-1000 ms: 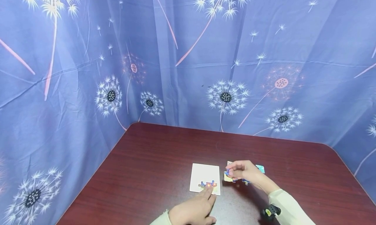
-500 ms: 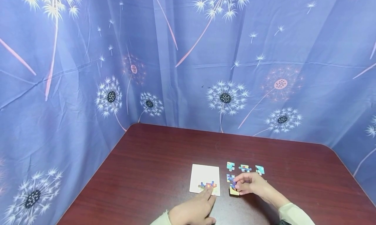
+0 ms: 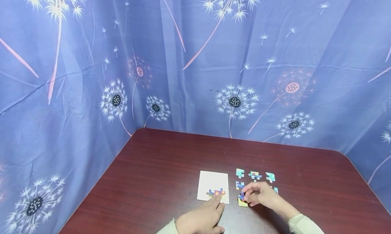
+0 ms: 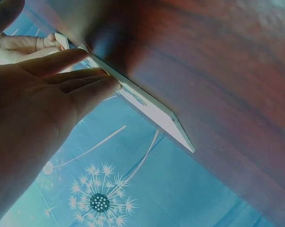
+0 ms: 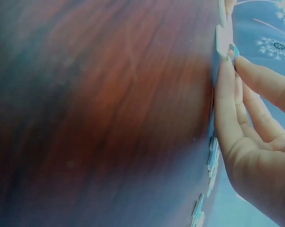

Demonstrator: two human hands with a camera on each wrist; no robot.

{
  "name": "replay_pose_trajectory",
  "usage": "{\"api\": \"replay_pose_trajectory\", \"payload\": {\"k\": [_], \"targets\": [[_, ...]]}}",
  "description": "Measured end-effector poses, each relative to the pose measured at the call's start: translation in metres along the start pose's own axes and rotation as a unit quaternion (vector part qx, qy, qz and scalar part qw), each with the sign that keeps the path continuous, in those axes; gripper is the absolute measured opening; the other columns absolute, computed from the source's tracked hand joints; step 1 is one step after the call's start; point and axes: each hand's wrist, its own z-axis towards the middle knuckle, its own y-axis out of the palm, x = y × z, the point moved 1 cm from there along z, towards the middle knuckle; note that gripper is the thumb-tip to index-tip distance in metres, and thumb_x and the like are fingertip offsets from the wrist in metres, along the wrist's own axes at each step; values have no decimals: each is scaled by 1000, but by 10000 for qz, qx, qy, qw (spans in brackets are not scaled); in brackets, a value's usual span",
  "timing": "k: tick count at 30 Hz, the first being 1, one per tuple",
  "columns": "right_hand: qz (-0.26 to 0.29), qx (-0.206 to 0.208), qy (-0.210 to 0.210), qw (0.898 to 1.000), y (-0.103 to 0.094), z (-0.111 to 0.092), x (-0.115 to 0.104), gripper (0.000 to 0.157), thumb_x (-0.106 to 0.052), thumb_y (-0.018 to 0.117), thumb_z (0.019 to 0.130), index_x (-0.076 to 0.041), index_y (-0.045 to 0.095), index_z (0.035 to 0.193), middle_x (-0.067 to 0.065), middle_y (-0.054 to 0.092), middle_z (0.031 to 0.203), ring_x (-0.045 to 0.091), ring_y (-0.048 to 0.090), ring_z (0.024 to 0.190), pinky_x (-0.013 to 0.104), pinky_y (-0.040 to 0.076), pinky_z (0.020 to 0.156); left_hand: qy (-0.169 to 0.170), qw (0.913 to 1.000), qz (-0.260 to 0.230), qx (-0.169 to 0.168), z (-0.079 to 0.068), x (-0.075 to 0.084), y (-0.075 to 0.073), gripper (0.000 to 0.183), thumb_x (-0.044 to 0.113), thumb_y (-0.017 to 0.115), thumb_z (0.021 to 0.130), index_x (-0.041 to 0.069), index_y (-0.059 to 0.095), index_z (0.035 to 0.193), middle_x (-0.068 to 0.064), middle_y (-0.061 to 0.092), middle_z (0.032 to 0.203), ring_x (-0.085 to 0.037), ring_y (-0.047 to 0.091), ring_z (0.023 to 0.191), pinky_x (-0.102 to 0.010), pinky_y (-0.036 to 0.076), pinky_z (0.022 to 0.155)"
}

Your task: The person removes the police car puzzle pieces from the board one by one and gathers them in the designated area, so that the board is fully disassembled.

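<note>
A white square puzzle board (image 3: 212, 179) lies on the table. Joined jigsaw pieces (image 3: 210, 192) sit along its near edge. My left hand (image 3: 203, 215) rests on them with straight fingers, fingertips touching the pieces; the left wrist view shows these fingers (image 4: 97, 85) against the tilted-looking board (image 4: 156, 113). Right of the board, my right hand (image 3: 262, 195) pinches a yellow-and-blue jigsaw piece (image 3: 242, 202) between thumb and fingers. That piece is partly hidden by the fingertips. In the right wrist view, the right hand (image 5: 255, 109) has its fingertips together at a small piece.
Several loose jigsaw pieces lie beyond the right hand, among them a corner piece (image 3: 239, 173), a middle one (image 3: 255, 175), a right one (image 3: 270, 176) and a blue one (image 3: 239, 185). A patterned blue curtain (image 3: 195, 74) hangs behind the dark wooden table (image 3: 168, 152).
My right hand has moved toward the near side and slightly right with the yellow-and-blue jigsaw piece, uncovering loose pieces behind it. The left hand stays on the board.
</note>
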Motion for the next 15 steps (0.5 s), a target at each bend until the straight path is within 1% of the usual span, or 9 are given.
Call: {"api": "replay_pose_trajectory", "payload": {"k": [8, 15], "targets": [[-110, 87, -123, 9998, 2, 2, 3, 22, 4, 65, 84, 17, 61, 102, 18, 63, 83, 14, 65, 71, 37, 59, 62, 21, 10000, 70, 53, -1, 1, 2, 69, 48, 62, 89, 2, 47, 138, -17, 38, 148, -25, 30, 141, -29, 30, 112], [-264, 144, -169, 9994, 4, 3, 3, 21, 4, 66, 84, 16, 62, 100, 12, 62, 80, 12, 65, 71, 35, 59, 61, 31, 10000, 83, 38, -1, 0, 1, 69, 49, 60, 90, 1, 47, 139, -17, 37, 149, -25, 29, 142, -28, 29, 112]]}}
